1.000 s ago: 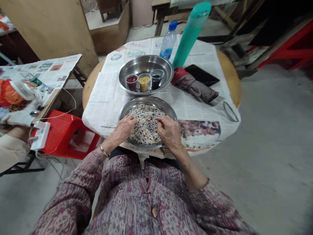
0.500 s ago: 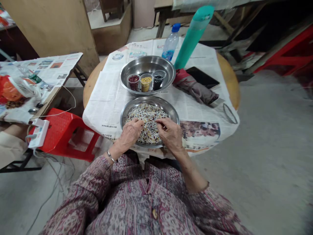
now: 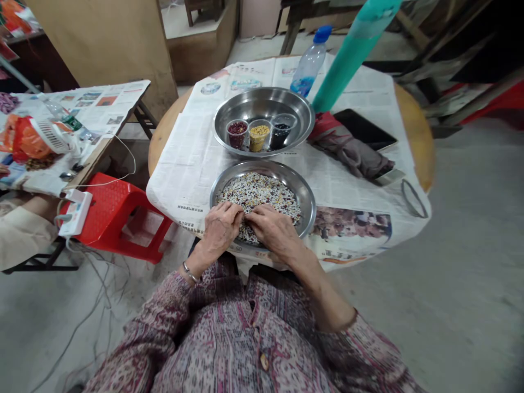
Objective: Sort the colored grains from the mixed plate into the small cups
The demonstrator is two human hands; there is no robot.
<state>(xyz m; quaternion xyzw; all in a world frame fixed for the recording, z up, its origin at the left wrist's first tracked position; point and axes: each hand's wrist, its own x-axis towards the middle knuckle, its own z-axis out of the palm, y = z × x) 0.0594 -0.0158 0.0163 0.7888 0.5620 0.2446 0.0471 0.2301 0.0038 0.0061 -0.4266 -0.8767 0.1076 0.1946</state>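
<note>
Both hands are over a round metal basin point(image 3: 308, 196) that holds mixed grains point(image 3: 262, 191), white, yellow, dark red and black. My left hand point(image 3: 223, 224), a bracelet at its wrist, has its fingers pinched together above the near left of the grains. Close beside its fingertips, my right hand point(image 3: 272, 226) is pinched too. Whatever lies between the fingers is too small to make out. Just beyond stands a second metal basin point(image 3: 262, 98) with three plastic cups: dark red beans point(image 3: 237, 135), yellow grains point(image 3: 258, 136) and black beans point(image 3: 280, 136).
Newspaper point(image 3: 184, 164) covers the round table. A water bottle point(image 3: 309, 63), a tall green cylinder point(image 3: 352, 54), a folded umbrella point(image 3: 352, 144) and a dark tablet point(image 3: 366, 130) lie or stand right of the far basin. At left are a red stool point(image 3: 110, 213), a power strip point(image 3: 76, 213) and another person's leg point(image 3: 24, 226).
My right hand has moved left and nearer to me, bringing its fingertips close to my left hand's. The whole view has shifted slightly, with the table now further right.
</note>
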